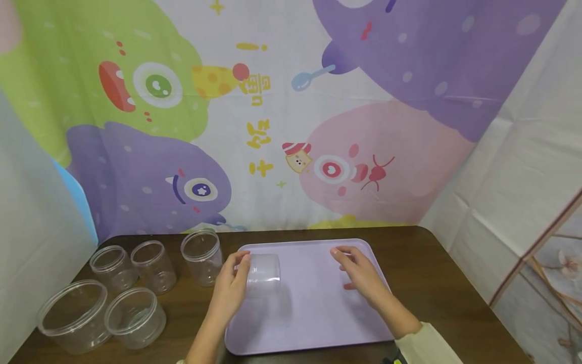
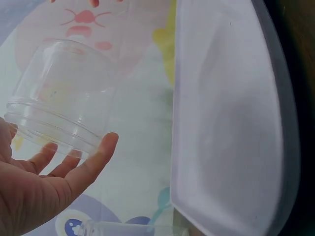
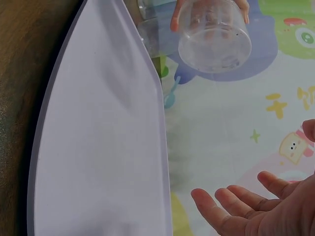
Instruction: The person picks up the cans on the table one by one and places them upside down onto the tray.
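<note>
My left hand (image 1: 232,283) grips a clear plastic jar (image 1: 264,268) by its ridged rim end, above the left part of a lilac tray (image 1: 318,323). The jar lies sideways in the head view, its base pointing right. In the left wrist view, the fingertips and thumb curve round the rim of the jar (image 2: 64,93). Over the right part of the tray hovers my right hand (image 1: 361,275), its fingers loosely bent with nothing between them. The right wrist view shows those relaxed fingers (image 3: 229,206) apart from the jar (image 3: 214,42).
Several clear jars stand left of the tray: a tall one (image 1: 202,260) nearest it, a narrow one (image 1: 154,268), a wide low one (image 1: 75,316) and others. Under everything is a dark wooden table (image 1: 436,293). A cartoon-printed cloth (image 1: 273,202) hangs behind.
</note>
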Available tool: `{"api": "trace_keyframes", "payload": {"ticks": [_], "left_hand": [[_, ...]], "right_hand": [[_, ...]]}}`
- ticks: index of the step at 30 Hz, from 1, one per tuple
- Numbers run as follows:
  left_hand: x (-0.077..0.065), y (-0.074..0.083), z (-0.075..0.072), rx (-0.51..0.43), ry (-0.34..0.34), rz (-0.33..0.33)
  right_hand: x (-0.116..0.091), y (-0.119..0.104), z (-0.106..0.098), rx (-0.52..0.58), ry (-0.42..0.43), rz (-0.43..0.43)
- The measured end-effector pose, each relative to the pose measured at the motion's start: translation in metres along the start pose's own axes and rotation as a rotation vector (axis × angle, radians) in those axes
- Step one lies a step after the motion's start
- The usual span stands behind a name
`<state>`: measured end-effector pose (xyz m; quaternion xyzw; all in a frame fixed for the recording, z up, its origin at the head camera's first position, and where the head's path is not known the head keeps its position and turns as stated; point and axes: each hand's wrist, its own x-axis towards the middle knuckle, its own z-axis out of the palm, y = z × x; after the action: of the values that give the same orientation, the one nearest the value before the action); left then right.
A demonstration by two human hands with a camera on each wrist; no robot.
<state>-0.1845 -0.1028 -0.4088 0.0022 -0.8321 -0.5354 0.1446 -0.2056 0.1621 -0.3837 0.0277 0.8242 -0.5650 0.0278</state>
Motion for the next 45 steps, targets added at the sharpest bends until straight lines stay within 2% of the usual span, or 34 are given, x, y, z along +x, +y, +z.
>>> {"api": "trace_keyframes", "payload": {"ticks": [4, 11, 18, 45], "left_hand": [[0.000, 0.000, 0.005, -0.027, -0.005, -0.017], [0.004, -0.002, 0.021, -0.069, -0.004, -0.086], [0.003, 0.002, 0.032, -0.139, -0.011, -0.084], [0.001, 0.019, 0.068, -0.248, -0.101, -0.076]], "right_hand": [[-0.001, -0.001, 0.001, 0.004, 0.002, -0.005], [-0.001, -0.006, 0.006, 0.035, 0.015, -0.017], [0.000, -0.008, 0.009, 0.047, 0.020, -0.011], [0.003, -0.008, 0.029, 0.099, 0.024, -0.025]]}}
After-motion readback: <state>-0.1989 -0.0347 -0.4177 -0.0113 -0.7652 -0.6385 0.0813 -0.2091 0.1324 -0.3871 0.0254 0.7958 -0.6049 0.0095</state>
